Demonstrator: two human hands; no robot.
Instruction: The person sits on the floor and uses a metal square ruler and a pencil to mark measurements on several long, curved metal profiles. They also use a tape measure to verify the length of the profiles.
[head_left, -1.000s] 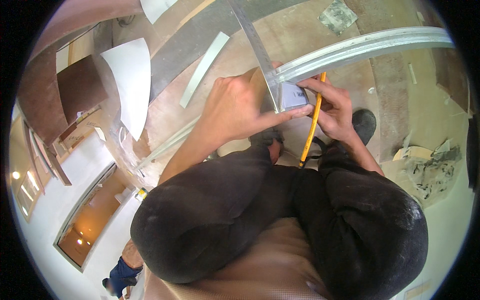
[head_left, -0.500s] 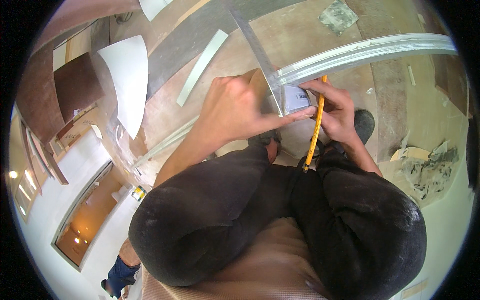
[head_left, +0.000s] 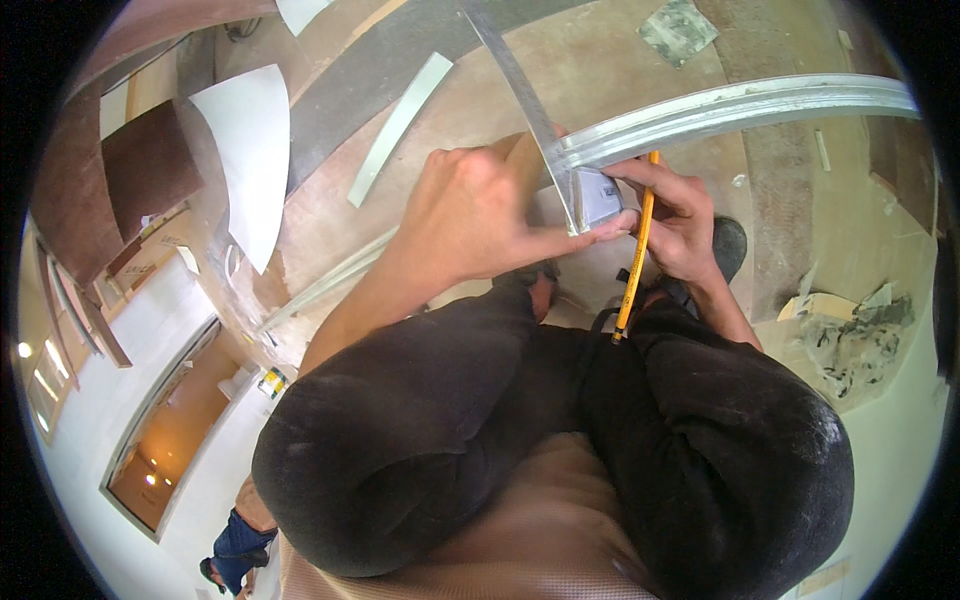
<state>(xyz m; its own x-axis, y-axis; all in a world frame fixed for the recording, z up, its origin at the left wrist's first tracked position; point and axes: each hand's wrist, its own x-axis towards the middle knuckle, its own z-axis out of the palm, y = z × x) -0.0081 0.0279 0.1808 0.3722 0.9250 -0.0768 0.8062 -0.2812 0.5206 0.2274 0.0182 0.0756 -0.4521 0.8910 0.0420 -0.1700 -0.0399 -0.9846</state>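
A long ribbed metal profile [head_left: 740, 108] comes in from the right, and its near end meets a thin flat metal strip [head_left: 512, 82] at an angle. At that joint sits a pale grey printed face [head_left: 599, 196], part of the metalwork. My left hand [head_left: 470, 215] is closed around the joint, with its fingers behind the strip and its thumb along the lower edge of the pale face. My right hand [head_left: 680, 215] pinches the other side of the joint. Between its fingers is a yellow pencil [head_left: 637, 250], slanting down toward my knees.
Black-trousered legs [head_left: 400, 430] are bent beneath my arms. Scattered on the floor lie a pale strip [head_left: 400, 130], a white curved sheet [head_left: 250, 150], a stained square piece [head_left: 678, 33] and torn debris [head_left: 850, 335]. Another person's dark-blue-clothed leg [head_left: 240, 545] shows at the lower left.
The metal joint and both hands have shifted slightly to the right in the picture. My grip looks the same, and the pencil stays in my right hand.
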